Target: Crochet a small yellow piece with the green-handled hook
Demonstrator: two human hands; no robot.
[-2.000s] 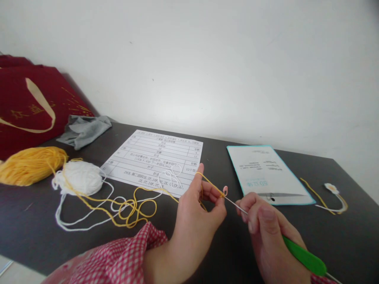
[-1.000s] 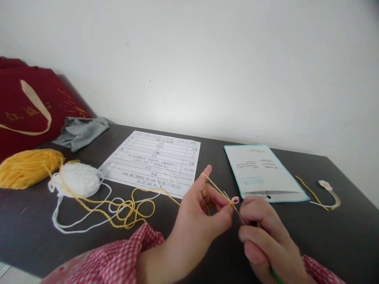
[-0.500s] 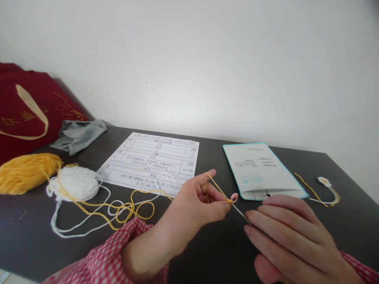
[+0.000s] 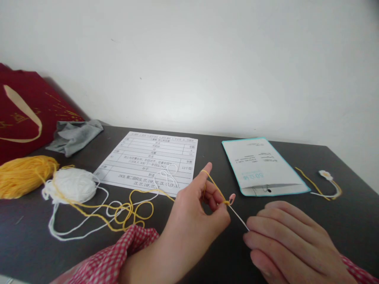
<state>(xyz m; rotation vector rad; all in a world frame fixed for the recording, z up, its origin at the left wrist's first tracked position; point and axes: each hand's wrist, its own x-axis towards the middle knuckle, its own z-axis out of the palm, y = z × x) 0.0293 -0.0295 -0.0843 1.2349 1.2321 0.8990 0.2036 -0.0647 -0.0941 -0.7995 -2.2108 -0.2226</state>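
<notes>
My left hand (image 4: 192, 215) pinches a tiny yellow crochet piece (image 4: 226, 202) between thumb and fingers. From it a strand of yellow yarn (image 4: 218, 189) runs up over the raised index fingertip. A pink stitch marker (image 4: 232, 198) stands out at the piece's edge. My right hand (image 4: 291, 240) is closed round a thin metal crochet hook (image 4: 239, 219), whose tip meets the yellow piece; its rear end is hidden by the fingers. Loops of yellow yarn trail across the table to the yellow skein (image 4: 28, 175).
A white yarn ball (image 4: 74, 184) lies beside the yellow skein. Behind are a red gift bag (image 4: 26, 106), a grey cloth (image 4: 74, 138) and a printed sheet (image 4: 145, 157). A teal-edged pouch (image 4: 257, 165) and a small white-and-yellow crocheted flower (image 4: 325, 174) lie to the right.
The left index finger has risen a little, and the marker has tilted and shifted slightly left. The right hand sits slightly lower, still on the hook. The whole view has shifted a little.
</notes>
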